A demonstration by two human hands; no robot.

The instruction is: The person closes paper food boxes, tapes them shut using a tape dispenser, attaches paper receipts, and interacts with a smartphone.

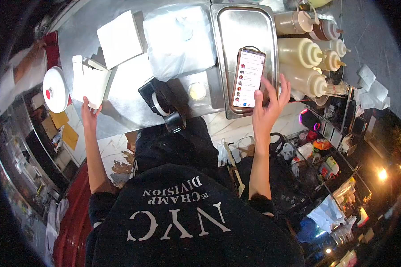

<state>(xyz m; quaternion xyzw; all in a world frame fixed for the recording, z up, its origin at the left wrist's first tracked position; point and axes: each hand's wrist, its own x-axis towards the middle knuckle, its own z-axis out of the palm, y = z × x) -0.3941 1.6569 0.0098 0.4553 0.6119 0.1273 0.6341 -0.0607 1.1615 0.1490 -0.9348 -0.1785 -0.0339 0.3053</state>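
My left hand (92,115) grips the lower edge of a white paper food box (90,84) with raised flaps, at the left of the steel table. Over the right side of a smartphone (248,78) is my right hand (269,107), its fingers apart. The thumb and index finger are close to the phone's edge; whether they touch it I cannot tell. The phone lies lit, showing a list with small round pictures, on a long steel tray (227,26). Between my hands stands a black tape dispenser (158,100), beside a small round tub (197,91) with pale yellow contents.
A second white box (120,39) and a clear plastic bag (179,42) lie toward the back. Several squeeze bottles (300,52) of sauce line the right side. A round white lid (55,90) is at far left, near another person's arm (29,62). Crowded shelves (325,155) stand lower right.
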